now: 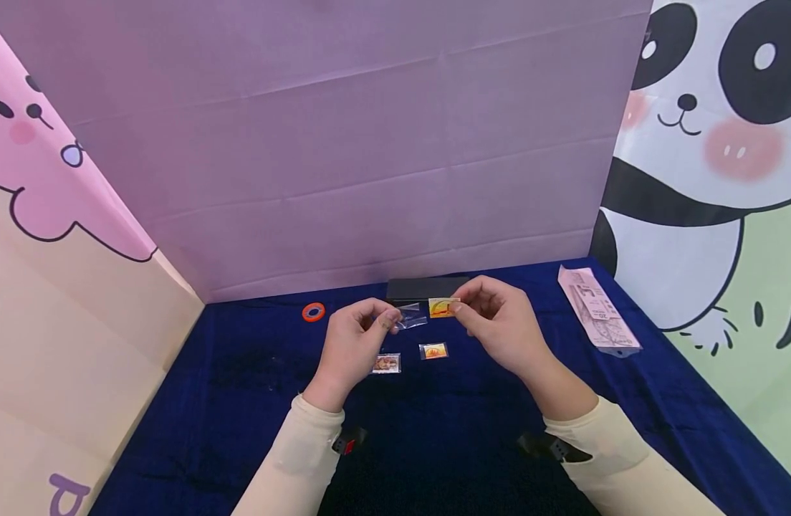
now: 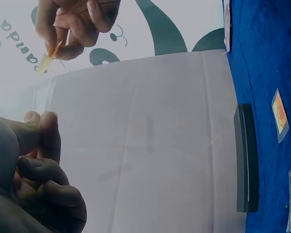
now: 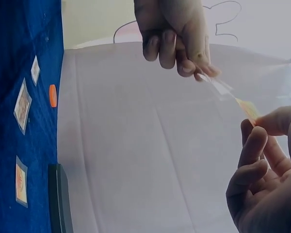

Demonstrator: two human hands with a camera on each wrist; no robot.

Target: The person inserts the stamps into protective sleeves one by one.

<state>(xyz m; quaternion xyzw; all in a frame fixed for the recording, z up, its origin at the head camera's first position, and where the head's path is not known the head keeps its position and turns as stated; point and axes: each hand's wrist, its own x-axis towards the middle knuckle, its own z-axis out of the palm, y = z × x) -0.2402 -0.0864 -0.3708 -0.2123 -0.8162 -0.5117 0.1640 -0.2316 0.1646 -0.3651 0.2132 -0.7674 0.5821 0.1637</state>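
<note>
Between its thumb and forefinger, my left hand (image 1: 352, 347) pinches a small clear plastic sleeve (image 1: 411, 320), held above the table. Opposite it, my right hand (image 1: 508, 331) pinches a small yellow-and-red, stamp-like card (image 1: 441, 307) by its right edge. In the right wrist view the card (image 3: 247, 108) points toward the sleeve (image 3: 220, 87), their near edges close together; whether they touch I cannot tell. Below the hands, a yellow-and-red card in a clear sleeve (image 1: 434, 350) lies on the cloth. Beside it is a sleeved brownish picture card (image 1: 387, 363), partly hidden by my left hand in the head view.
A dark flat case (image 1: 421, 289) stands at the back, behind the hands. An orange ring (image 1: 314, 312) lies to the left. On the right is a pink printed packet (image 1: 598, 309). Dark blue cloth (image 1: 241, 416) covers the table, with fabric walls behind and at both sides.
</note>
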